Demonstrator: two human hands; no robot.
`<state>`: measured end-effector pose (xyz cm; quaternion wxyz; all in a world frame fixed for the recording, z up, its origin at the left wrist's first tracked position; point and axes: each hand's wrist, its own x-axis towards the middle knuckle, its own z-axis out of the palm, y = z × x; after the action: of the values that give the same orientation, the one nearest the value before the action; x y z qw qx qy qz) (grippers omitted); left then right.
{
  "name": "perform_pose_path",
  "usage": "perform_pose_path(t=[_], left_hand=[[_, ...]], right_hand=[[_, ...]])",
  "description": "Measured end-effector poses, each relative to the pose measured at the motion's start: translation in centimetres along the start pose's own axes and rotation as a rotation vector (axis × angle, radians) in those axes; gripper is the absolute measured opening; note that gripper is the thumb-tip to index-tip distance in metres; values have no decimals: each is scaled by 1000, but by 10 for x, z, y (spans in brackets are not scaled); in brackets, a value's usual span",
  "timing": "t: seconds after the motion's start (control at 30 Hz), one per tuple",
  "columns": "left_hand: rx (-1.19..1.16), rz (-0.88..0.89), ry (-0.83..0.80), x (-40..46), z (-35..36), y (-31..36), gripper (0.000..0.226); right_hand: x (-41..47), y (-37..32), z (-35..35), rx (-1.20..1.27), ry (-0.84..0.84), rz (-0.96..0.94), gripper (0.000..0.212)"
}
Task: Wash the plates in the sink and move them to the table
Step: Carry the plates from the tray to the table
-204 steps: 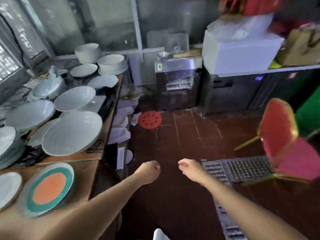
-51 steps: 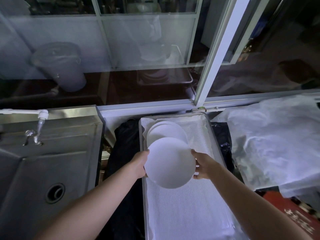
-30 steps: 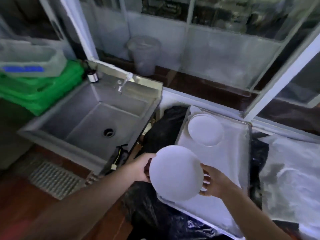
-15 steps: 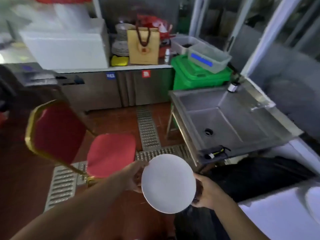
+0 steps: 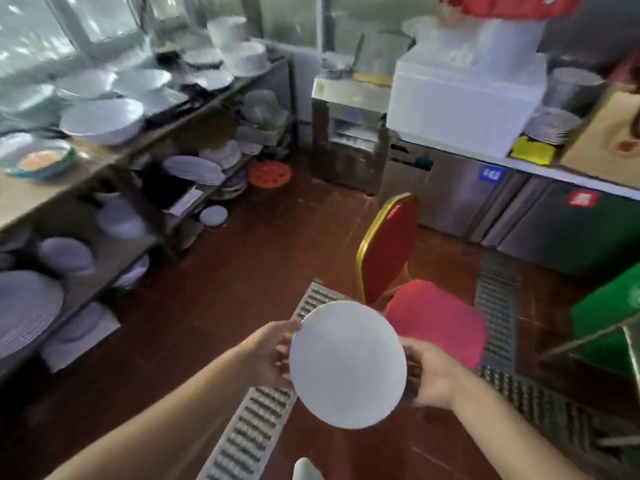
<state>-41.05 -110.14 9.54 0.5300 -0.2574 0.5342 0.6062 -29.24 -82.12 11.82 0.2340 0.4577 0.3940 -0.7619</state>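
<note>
A round white plate [image 5: 347, 364] is held in front of me above the floor, its flat face turned toward the camera. My left hand [image 5: 269, 355] grips its left edge and my right hand [image 5: 429, 374] grips its right edge, with the fingers of both behind the plate. The wooden table [image 5: 31, 194] at the far left carries several white plates and bowls, among them a large white bowl [image 5: 102, 120] and a teal and orange plate [image 5: 40, 160]. The sink is out of view.
A red chair with a gold frame [image 5: 412, 278] stands just beyond the plate. Metal floor drain grates [image 5: 252, 424] run across the brown tiles. Shelves under the table hold stacked plates [image 5: 194, 168]. Steel counters [image 5: 460, 202] and a white foam box [image 5: 464, 88] line the back; a green bin [image 5: 609, 317] is at right.
My view has swung left from the sink toward the table and shelves. Both hands still hold the plate. The red chair now lies right of centre and the sink has left the frame.
</note>
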Motion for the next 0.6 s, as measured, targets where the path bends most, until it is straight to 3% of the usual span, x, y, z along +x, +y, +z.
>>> perform_pose_path(t=[0.03, 0.07, 0.1, 0.13, 0.17, 0.27, 0.33, 0.4, 0.5, 0.6], left_hand=[[-43, 8, 14, -6, -27, 9, 28], [-98, 24, 35, -11, -51, 18, 29], [-148, 36, 60, -18, -72, 27, 28], [-199, 45, 88, -24, -88, 36, 25], [-244, 51, 125, -30, -104, 43, 24], [-388, 93, 208, -35, -147, 61, 24], [-470, 122, 254, -39, -176, 74, 30], [-558, 132, 315, -45, -205, 85, 39], [-687, 185, 369, -61, -244, 99, 41], [-819, 232, 437, -75, -277, 120, 44]], right_hand=[[1, -10, 35, -22, -68, 47, 73], [0, -21, 71, -69, -188, 121, 60], [-3, -30, 105, -63, -270, 172, 31], [-4, -40, 136, -126, -253, 194, 23], [-1, -50, 167, -200, -218, 196, 34], [65, -66, 217, -323, -210, 229, 26], [107, -82, 253, -407, -158, 166, 40], [137, -100, 297, -526, -156, 218, 26], [157, -116, 375, -656, -199, 272, 28], [183, -128, 449, -755, -254, 285, 16]])
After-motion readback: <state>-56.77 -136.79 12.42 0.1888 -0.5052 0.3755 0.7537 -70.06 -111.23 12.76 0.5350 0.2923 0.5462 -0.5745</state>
